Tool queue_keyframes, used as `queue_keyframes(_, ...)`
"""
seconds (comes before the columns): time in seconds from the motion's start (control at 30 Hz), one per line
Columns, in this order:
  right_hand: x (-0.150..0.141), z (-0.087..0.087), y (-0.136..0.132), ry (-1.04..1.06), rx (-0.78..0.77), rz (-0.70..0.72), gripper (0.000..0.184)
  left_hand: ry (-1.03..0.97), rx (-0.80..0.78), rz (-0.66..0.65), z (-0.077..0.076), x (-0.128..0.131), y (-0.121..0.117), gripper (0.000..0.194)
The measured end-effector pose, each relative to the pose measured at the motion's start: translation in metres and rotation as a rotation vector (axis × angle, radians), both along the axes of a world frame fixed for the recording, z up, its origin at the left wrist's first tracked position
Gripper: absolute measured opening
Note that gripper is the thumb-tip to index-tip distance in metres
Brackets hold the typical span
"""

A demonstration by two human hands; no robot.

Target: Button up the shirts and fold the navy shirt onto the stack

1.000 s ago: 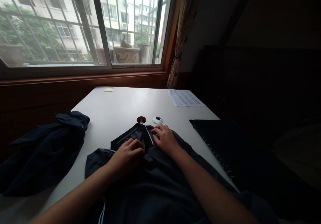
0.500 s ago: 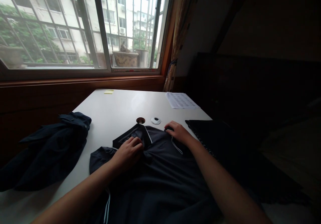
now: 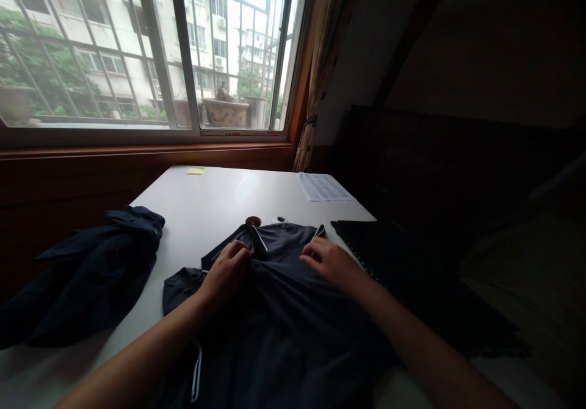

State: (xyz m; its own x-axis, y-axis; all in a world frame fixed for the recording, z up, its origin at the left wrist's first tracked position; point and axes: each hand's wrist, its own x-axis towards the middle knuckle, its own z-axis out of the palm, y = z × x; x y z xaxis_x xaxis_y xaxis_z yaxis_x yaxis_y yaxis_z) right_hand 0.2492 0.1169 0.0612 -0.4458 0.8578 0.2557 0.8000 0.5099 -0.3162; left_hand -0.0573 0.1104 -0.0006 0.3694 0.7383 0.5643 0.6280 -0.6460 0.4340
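A dark polo shirt [image 3: 279,336] with white piping lies spread on the white table [image 3: 220,192], its collar toward the window. My left hand [image 3: 227,270] rests at the collar, with its fingers closed on the cloth; the fingertips are partly hidden. Over the far right part of the shirt, beside a white-edged sleeve cuff, is my right hand [image 3: 328,262]. Its fingers are bent and somewhat apart, with no cloth visibly gripped between them.
A crumpled dark blue garment [image 3: 91,268] hangs over the table's left edge. At right lies a dark cloth [image 3: 394,262]. Printed sheets [image 3: 324,187] and a yellow sticky note [image 3: 195,170] lie farther back. A round hole [image 3: 253,221] and a white round cover [image 3: 278,220] sit beyond the collar.
My right hand has come off the sleeve edge and moved slightly toward me; the white-edged cuff now sticks up behind it. My left hand stays at the collar. The shirt reaches farther toward the window.
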Motion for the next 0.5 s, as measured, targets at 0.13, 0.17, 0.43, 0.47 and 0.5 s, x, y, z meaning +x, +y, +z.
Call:
queue_keyframes(0.13,-0.029,-0.022,-0.050,-0.130,-0.105,0.028,0.044,-0.032,0.015,0.051,0.001,-0.001,-0.002,0.018)
queue_keyframes(0.17,-0.033,-0.025,-0.057,-0.148,-0.112,0.001,0.045,-0.027,0.023,0.057,0.002,-0.001,-0.002,0.019)
queue_keyframes(0.43,-0.039,-0.018,-0.063,-0.195,-0.106,-0.052,0.011,0.099,0.114,0.047,0.007,0.001,-0.012,0.014)
queue_keyframes(0.47,-0.038,-0.012,-0.062,-0.178,-0.084,-0.052,0.014,0.100,0.125,0.053,0.009,0.002,-0.014,0.015)
queue_keyframes(0.5,-0.038,-0.005,-0.060,-0.155,-0.062,-0.053,0.016,0.097,0.134,0.057,0.012,0.003,-0.017,0.015)
